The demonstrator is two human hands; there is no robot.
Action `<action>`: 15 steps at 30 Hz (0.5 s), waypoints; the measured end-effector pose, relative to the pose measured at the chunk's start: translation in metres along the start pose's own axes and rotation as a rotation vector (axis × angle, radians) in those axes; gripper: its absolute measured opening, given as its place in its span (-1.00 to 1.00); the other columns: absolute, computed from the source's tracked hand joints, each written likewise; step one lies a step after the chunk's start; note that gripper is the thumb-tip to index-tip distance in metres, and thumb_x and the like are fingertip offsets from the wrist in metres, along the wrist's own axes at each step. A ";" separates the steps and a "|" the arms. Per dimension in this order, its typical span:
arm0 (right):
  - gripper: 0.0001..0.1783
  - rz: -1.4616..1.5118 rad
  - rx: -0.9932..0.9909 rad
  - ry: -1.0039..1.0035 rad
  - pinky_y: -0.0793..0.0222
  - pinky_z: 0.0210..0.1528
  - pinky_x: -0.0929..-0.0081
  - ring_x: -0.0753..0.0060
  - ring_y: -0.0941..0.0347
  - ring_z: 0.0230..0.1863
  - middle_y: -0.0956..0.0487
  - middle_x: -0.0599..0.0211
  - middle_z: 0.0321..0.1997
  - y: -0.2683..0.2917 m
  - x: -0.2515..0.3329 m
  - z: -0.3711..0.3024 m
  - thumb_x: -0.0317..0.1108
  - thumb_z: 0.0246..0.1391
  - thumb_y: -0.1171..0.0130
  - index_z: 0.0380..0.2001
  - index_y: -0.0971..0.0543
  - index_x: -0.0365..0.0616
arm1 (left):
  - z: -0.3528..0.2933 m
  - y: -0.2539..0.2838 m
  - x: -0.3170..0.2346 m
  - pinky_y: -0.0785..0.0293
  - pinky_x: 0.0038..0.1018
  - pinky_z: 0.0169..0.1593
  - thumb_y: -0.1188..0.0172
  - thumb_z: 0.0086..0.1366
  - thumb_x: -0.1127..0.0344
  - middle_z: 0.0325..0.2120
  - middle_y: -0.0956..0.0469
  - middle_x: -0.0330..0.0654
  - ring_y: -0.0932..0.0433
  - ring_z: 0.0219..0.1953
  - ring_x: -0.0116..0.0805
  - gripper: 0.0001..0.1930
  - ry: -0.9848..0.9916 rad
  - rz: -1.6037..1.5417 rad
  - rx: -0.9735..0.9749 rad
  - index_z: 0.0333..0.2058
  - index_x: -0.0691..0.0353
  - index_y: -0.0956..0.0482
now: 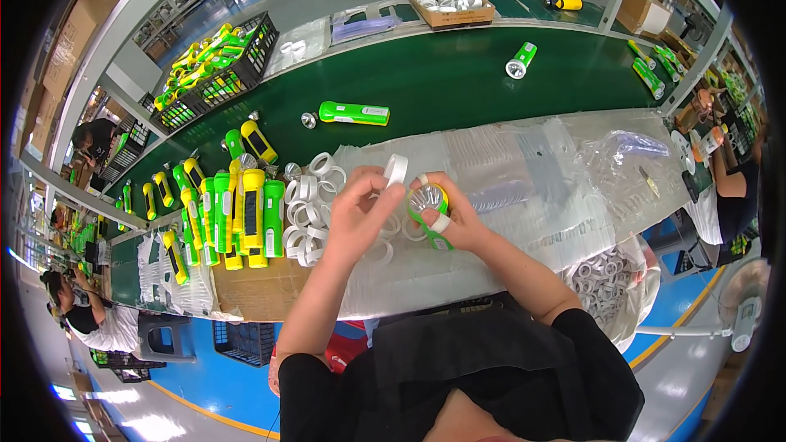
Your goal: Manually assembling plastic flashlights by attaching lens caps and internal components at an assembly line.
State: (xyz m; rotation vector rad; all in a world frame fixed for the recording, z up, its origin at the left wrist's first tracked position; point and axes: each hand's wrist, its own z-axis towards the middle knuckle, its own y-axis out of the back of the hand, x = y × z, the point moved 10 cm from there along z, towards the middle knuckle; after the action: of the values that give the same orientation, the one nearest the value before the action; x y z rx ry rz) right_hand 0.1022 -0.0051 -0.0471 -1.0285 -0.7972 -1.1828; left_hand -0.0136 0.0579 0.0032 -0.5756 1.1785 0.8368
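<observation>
Head view, looking down over a plastic-covered bench [573,217]. Got a white ring [395,169] pinched between thumb and fingers of the left hand [360,200], right up at the tips. Got a green torch [428,199] gripped in the right hand [463,219], lens end up, near the ring. Closed grips on both sides, then, with ring and torch held above the middle of the bench. Can't really make out the fingers behind the torch, so don't take that half of the grip as gospel.

Tips for doing this bit well, just judging by the hold: keep the torch steady by its body and get fingertips off the rim. Bring the ring in square, not tilted, or risk jamming it crooked. Push evenly all the way round, and maybe twist a touch instead of forcing it. Watch the thumb too, probably easy to smudge the shiny lens end.

Handy layout, honestly: a pile of rings [304,214] just left of the left hand, with a cluster of torches [222,213], green and yellow, farther left. Also worth noting on the far side: a green belt [442,86] with a lying torch [354,113] and a loose reflector [309,119] just beside it. Plus more rings in a bag [644,295], near right.
</observation>
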 end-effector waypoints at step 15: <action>-0.33 -0.072 0.127 0.039 -0.30 0.03 0.46 0.50 -0.35 0.00 -0.41 0.33 0.01 -0.002 -0.002 -0.001 -0.06 0.13 -0.26 0.18 -0.22 -0.09 | 0.009 -0.018 0.007 -0.38 -0.57 -0.39 -0.53 -0.05 0.17 -0.46 -0.43 -0.34 -0.38 -0.46 -0.62 -0.54 0.156 0.385 0.123 -0.25 0.28 -0.54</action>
State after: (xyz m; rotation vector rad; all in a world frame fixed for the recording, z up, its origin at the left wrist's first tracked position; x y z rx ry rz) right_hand 0.0998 -0.0056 -0.0493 -0.8756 -0.8735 -1.1942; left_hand 0.0070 0.0560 -0.0011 -0.3195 1.5006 1.0494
